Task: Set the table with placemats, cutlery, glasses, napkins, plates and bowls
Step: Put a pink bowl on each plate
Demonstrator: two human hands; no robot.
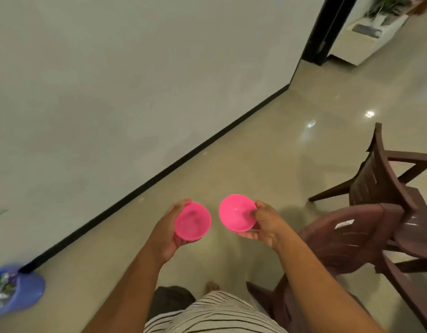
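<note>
The wall (111, 80) fills the upper left, pale and bare, with a dark skirting (159, 176) running along its foot. Below it lies the floor (267, 140), glossy beige tile catching two bright spots of light. To the right of the person, two brown plastic chairs (376, 212) stand close together, one seat bearing a small white label. Well beyond the chairs, a dark door frame (325, 30) stands at the wall's end, with a pale planter box (366, 37) just past it. At the near end of the skirting, far left of the person, a blue bin (20, 292) holds crumpled shiny wrappers.

The person stands in a striped shirt (207, 316), both arms out over the floor, well clear of the chairs. The left hand (169, 229) cups one pink bowl (192, 221) from the side and beneath, fingers curled round its wall. The right hand (263, 224) pinches the rim of the second pink bowl (236, 212), thumb inside, fingers under the base. The bowls sit side by side, close but apart, mouths tilted toward the person.
</note>
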